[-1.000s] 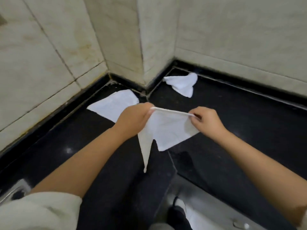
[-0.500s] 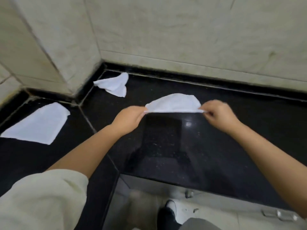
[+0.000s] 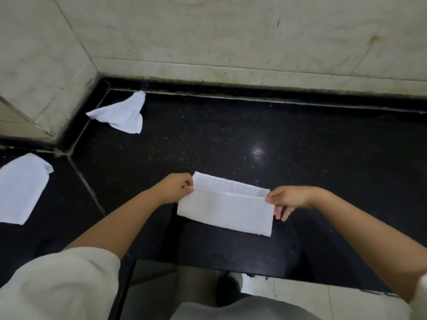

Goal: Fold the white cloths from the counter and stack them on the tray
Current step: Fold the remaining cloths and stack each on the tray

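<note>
A white cloth [image 3: 225,210] lies on the black counter [image 3: 254,139], folded over itself into a long strip. My left hand [image 3: 176,189] pinches the folded layer's left corner. My right hand [image 3: 288,198] pinches its right corner, with the lower fingers hanging loose. A second white cloth [image 3: 122,113] lies crumpled near the back corner by the wall. A third white cloth [image 3: 19,189] lies flat at the far left of the counter. No tray is in view.
Pale tiled walls [image 3: 231,42] rise behind and to the left of the counter. The counter's front edge runs along the bottom, with tiled floor [image 3: 300,294] and a shoe [image 3: 231,287] below it.
The cloth was held stretched in the air between both hands; now it lies on the counter with its top layer folded over. The view has swung right along the counter.
</note>
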